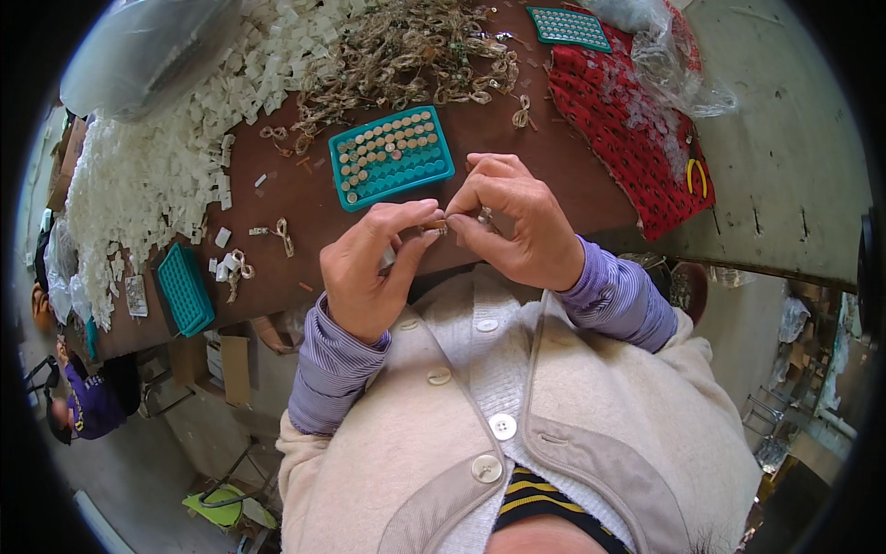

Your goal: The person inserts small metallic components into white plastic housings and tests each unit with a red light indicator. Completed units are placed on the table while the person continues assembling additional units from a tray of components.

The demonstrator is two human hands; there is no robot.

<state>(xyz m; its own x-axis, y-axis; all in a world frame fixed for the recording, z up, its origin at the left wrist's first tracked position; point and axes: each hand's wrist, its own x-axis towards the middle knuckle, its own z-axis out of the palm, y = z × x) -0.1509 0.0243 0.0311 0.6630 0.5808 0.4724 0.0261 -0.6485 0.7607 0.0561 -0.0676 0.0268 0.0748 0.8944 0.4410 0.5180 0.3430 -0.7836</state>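
My left hand and my right hand meet in front of my chest, just over the near edge of the brown table. Thumb and fingers of both are pinched around a tiny piece between the fingertips, too small to make out. Just beyond my hands lies a teal tray with rows of round pockets. Small round tan discs fill its far rows and part of its left side; the pockets at the near right hold none.
White plastic pieces are heaped at the left, tangled tan wire bundles at the back. A second teal tray lies left, a third far right. Yellow-handled pliers rest on red cloth. Another person is far left.
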